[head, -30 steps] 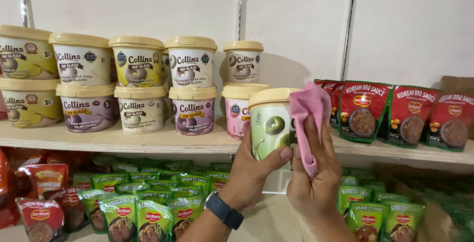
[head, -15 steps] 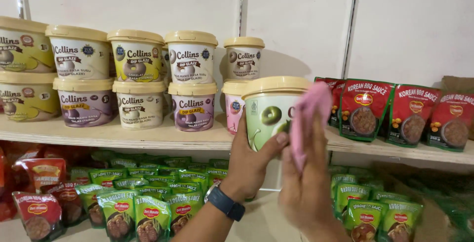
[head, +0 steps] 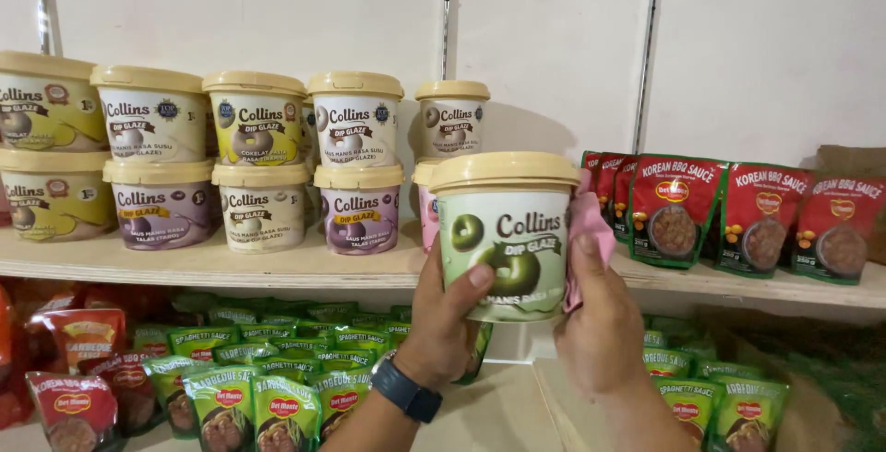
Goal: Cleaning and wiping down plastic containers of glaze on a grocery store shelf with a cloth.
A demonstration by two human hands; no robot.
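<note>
Up front, both hands hold a green tub (head: 506, 235) before the wooden shelf (head: 231, 267).

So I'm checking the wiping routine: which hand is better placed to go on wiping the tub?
Probably the right hand: it presses the pink cloth against the green-labelled tub, while the left hand grips the tub.

Bright, even light from above and front; white wall (head: 738, 37) evenly lit, no glare. Soft shadows fall behind stacked tubs (head: 355, 161) onto wall and beneath upper shelf (head: 231, 267), dimming green pouches (head: 277, 397) below. Focus sharp across centre; slight softness and wide-angle bend toward frame edges.
</note>
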